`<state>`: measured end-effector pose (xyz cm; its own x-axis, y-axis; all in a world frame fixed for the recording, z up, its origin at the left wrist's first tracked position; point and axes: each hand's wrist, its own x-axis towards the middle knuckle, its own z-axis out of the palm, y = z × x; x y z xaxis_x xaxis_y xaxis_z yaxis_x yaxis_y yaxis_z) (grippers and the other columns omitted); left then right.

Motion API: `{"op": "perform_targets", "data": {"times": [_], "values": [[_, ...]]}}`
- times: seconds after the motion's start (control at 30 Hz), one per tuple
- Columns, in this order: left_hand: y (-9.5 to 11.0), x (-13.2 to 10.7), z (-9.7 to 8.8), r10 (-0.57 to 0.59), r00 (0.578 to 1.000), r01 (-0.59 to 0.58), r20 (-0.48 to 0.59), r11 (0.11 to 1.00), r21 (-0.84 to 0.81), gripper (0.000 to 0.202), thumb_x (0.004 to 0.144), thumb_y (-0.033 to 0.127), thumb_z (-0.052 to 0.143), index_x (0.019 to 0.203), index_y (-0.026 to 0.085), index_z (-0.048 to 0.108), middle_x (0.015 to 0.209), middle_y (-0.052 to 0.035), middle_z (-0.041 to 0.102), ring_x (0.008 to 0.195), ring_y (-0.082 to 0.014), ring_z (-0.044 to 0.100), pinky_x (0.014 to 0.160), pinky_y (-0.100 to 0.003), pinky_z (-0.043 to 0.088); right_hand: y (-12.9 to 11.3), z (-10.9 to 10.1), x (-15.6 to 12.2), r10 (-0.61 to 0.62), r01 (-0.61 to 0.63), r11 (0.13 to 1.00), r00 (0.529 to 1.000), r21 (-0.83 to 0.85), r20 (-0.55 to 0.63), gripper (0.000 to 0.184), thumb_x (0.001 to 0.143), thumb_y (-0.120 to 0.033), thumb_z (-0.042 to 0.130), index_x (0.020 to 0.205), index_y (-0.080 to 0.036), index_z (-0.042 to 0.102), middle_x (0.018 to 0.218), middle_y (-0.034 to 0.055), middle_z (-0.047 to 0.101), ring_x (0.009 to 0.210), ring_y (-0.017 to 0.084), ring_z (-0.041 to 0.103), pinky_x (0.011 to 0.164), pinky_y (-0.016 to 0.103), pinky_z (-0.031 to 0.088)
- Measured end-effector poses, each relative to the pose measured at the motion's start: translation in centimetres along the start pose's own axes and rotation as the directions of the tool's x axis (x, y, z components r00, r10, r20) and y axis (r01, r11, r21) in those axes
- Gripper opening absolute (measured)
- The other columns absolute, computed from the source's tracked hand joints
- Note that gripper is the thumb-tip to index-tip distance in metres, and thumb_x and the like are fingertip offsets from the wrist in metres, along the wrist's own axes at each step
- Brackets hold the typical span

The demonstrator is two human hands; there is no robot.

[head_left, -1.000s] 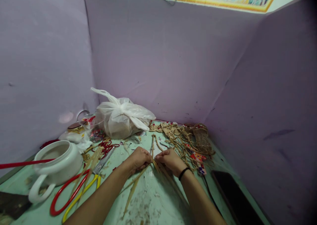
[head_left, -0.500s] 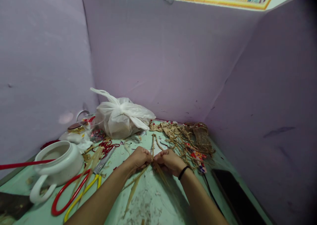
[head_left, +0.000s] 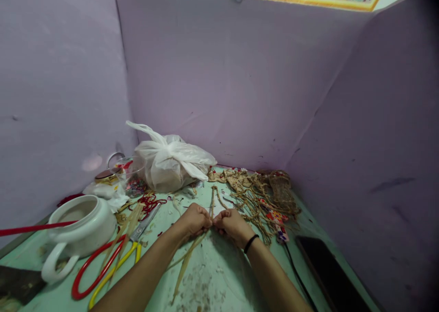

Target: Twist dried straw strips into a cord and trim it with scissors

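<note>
At the middle of the table my left hand and my right hand meet, fingers pinched together. Between them they grip the lower end of a thin twisted fibre cord, whose loop stretches away from me on the table. Flat, pale dried fibre strips trail from beneath my left hand toward me. A black band circles my right wrist. The exact hold at the fingertips is too small to make out.
Left stand a white pot, scissors with red and yellow handles and a tied white plastic bag. Right lie tangled fibre cords, a glue gun with floral pattern and a black phone-like slab. Purple walls enclose the table.
A pale strip that hung below my right hand no longer shows there. Both hands stay close together at the cord; the view has shifted slightly.
</note>
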<state>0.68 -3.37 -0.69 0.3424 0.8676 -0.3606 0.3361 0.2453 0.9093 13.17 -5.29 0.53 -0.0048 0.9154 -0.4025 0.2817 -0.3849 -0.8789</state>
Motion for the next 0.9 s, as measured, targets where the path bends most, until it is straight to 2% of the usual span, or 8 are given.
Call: {"op": "perform_targets", "data": {"times": [0.17, 0.3, 0.5, 0.57, 0.67, 0.8, 0.83, 0.9], "values": [[0.3, -0.3, -0.9, 0.048, 0.998, -0.053, 0.036, 0.987, 0.154, 0.009, 0.05, 0.011, 0.045, 0.044, 0.013, 0.052, 0.033, 0.0047, 0.039, 0.032, -0.0058, 0.03, 0.037, -0.02, 0.019, 0.6, 0.2, 0.5, 0.003, -0.003, 1.0, 1.0, -0.018, 0.002, 0.013, 0.054, -0.008, 0.047, 0.043, -0.016, 0.045, 0.028, -0.0081, 0.033, 0.027, 0.004, 0.023, 0.031, 0.019, 0.013], [1.5, -1.3, -1.2, 0.056, 0.995, -0.017, -0.077, 0.9, 0.435, 0.009, 0.049, 0.012, 0.047, 0.045, 0.012, 0.055, 0.035, 0.0035, 0.04, 0.038, -0.0085, 0.036, 0.04, -0.021, 0.022, 0.5, 0.1, 0.4, 0.023, -0.024, 1.0, 0.999, 0.013, 0.04, 0.013, 0.054, -0.01, 0.047, 0.043, -0.016, 0.044, 0.028, -0.0074, 0.033, 0.026, 0.004, 0.023, 0.03, 0.019, 0.012], [2.4, -3.7, 2.3, 0.197, 0.952, 0.012, -0.233, 0.739, 0.674, 0.008, 0.054, 0.014, 0.052, 0.057, 0.014, 0.059, 0.054, -0.0043, 0.053, 0.052, -0.014, 0.046, 0.047, -0.023, 0.024, 0.6, 0.0, 0.6, 0.03, -0.044, 0.992, 0.993, 0.121, 0.113, 0.012, 0.053, -0.01, 0.042, 0.045, -0.017, 0.039, 0.03, -0.0082, 0.031, 0.026, 0.004, 0.021, 0.03, 0.018, 0.01], [2.7, -4.1, 2.8, 0.232, 0.949, -0.018, -0.213, 0.714, 0.7, 0.009, 0.055, 0.013, 0.052, 0.059, 0.014, 0.06, 0.059, -0.0061, 0.056, 0.055, -0.0152, 0.048, 0.048, -0.023, 0.025, 0.8, -0.1, 0.7, 0.027, -0.047, 0.989, 0.99, 0.143, 0.14, 0.013, 0.052, -0.009, 0.042, 0.044, -0.017, 0.037, 0.03, -0.0084, 0.03, 0.026, 0.003, 0.02, 0.03, 0.018, 0.01], [3.4, -3.9, 1.6, 0.126, 0.98, -0.001, -0.156, 0.782, 0.624, 0.01, 0.059, 0.018, 0.054, 0.051, 0.013, 0.056, 0.049, -0.0032, 0.052, 0.048, -0.0136, 0.047, 0.045, -0.022, 0.026, 0.7, -0.3, 0.7, 0.029, -0.061, 0.985, 0.981, 0.159, 0.194, 0.013, 0.053, -0.008, 0.042, 0.044, -0.017, 0.038, 0.03, -0.0089, 0.028, 0.026, 0.003, 0.018, 0.03, 0.018, 0.01], [4.2, -2.9, -0.5, -0.042, 0.958, 0.137, -0.284, 0.937, 0.322, 0.021, 0.069, 0.025, 0.046, 0.054, 0.013, 0.055, 0.04, 0.001, 0.046, 0.032, -0.0094, 0.039, 0.037, -0.021, 0.025, 0.3, -0.8, 0.4, 0.024, -0.065, 0.983, 0.971, 0.169, 0.239, 0.012, 0.056, -0.01, 0.043, 0.046, -0.015, 0.044, 0.031, -0.0095, 0.027, 0.026, 0.003, 0.016, 0.03, 0.017, 0.01], [4.1, -2.6, -0.6, -0.093, 0.961, 0.153, -0.262, 0.963, 0.22, 0.019, 0.07, 0.022, 0.045, 0.056, 0.012, 0.055, 0.039, 0.0017, 0.046, 0.03, -0.0085, 0.038, 0.035, -0.02, 0.025, 0.3, -0.8, 0.4, 0.02, -0.063, 0.983, 0.97, 0.17, 0.244, 0.012, 0.058, -0.011, 0.043, 0.047, -0.015, 0.044, 0.031, -0.0097, 0.027, 0.026, 0.003, 0.016, 0.03, 0.017, 0.01], [3.7, -2.2, -0.3, -0.183, 0.974, 0.187, -0.13, 0.982, 0.02, 0.015, 0.067, 0.014, 0.045, 0.057, 0.01, 0.055, 0.041, 0.0012, 0.048, 0.031, -0.0073, 0.038, 0.033, -0.019, 0.025, 0.3, -0.9, 0.4, 0.002, -0.044, 0.984, 0.971, 0.17, 0.239, 0.012, 0.059, -0.011, 0.044, 0.049, -0.015, 0.045, 0.031, -0.0095, 0.03, 0.027, 0.003, 0.018, 0.03, 0.017, 0.011]]}}
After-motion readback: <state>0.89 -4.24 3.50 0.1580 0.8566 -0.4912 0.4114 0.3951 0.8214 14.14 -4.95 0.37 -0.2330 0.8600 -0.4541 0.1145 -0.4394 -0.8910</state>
